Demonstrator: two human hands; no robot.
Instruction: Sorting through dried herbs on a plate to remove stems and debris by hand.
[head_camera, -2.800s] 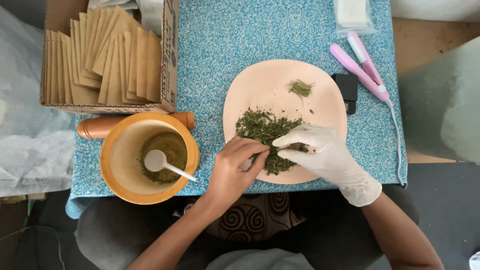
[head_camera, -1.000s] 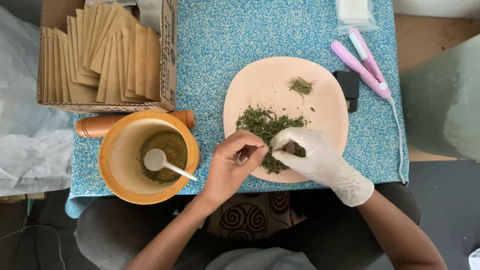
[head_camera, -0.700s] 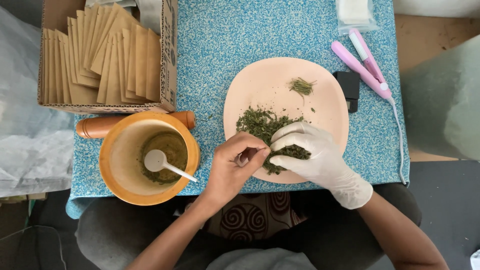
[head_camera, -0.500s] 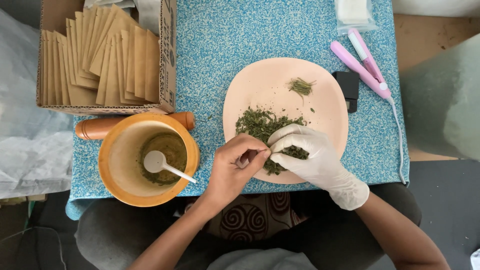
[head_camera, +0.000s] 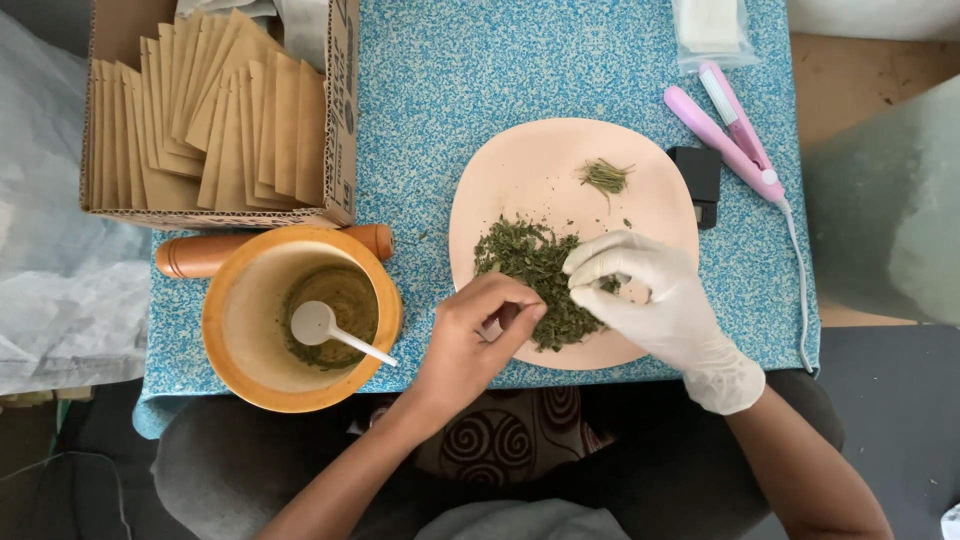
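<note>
A peach plate (head_camera: 530, 170) on the blue speckled tablecloth (head_camera: 470, 70) holds a pile of dried green herb (head_camera: 525, 255) and a small separate tuft of stems (head_camera: 603, 177). My bare left hand (head_camera: 475, 345) rests at the plate's near edge, its fingertips pinched together at the left side of the pile. My right hand (head_camera: 665, 305) wears a white glove. Its fingers curl down onto the right side of the pile and pinch herb. What lies between either hand's fingertips is too small to make out clearly.
Left of the plate, an orange bowl (head_camera: 230, 300) holds green powder and a white spoon (head_camera: 320, 325), with a wooden pestle (head_camera: 200, 255) behind it. A cardboard box (head_camera: 340, 100) of brown envelopes (head_camera: 220, 120) sits at back left. At right lie a pink corded tool (head_camera: 720, 130), a black block (head_camera: 697, 172) and a plastic bag (head_camera: 708, 25).
My gloved right hand has curled its fingers and shifted a little left over the pile. My left hand stays pinched at the pile's left edge, with only small finger movement.
</note>
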